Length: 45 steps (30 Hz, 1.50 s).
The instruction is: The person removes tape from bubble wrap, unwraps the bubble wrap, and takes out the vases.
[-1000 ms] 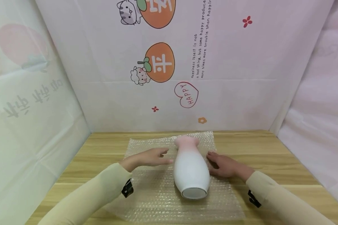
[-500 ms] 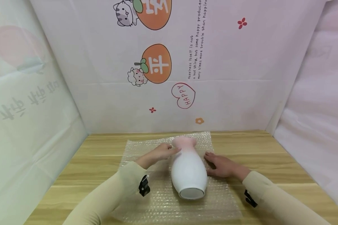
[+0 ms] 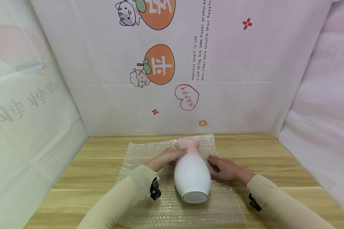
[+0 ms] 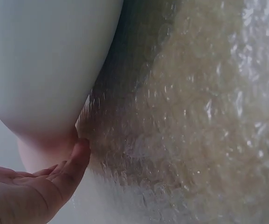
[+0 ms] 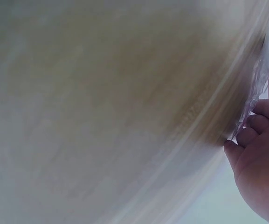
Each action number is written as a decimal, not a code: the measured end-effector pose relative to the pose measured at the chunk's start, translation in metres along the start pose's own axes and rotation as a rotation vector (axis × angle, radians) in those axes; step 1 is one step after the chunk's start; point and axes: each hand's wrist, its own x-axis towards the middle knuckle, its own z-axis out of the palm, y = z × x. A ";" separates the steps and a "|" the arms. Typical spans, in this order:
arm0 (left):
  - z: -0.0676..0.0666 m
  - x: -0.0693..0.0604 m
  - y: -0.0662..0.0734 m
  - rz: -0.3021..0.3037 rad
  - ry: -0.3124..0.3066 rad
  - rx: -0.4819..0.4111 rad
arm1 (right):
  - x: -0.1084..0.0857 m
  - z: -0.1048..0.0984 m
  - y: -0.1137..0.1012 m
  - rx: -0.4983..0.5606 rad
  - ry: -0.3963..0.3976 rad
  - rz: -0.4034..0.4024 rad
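A white vase [image 3: 192, 176] with a pink neck lies on its side on a sheet of bubble wrap [image 3: 157, 211], its base facing me. My left hand [image 3: 165, 158] holds the neck, thumb on top and fingers at the lower left side. In the left wrist view those fingers [image 4: 80, 154] touch the vase [image 4: 45, 60] where white turns to pink. To the right of the vase, my right hand [image 3: 225, 169] rests on the wrap's right edge, fingers relaxed. The right wrist view shows its fingertips touching the bubble wrap [image 5: 258, 79] and the surface beneath.
The wooden tabletop [image 3: 83, 171] extends on both sides of the wrap. A white printed cloth [image 3: 126, 111] hangs behind it, with further cloth walls at left [image 3: 31, 136] and right [image 3: 321, 111]. Black camera mounts sit on both sleeves.
My left hand has moved right from beside the vase to its neck and taken hold there. The right hand and the vase stay in place; the head view shifted slightly.
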 end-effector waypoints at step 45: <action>0.031 0.031 0.009 -0.122 0.050 -0.182 | -0.001 0.002 0.000 0.048 0.020 0.013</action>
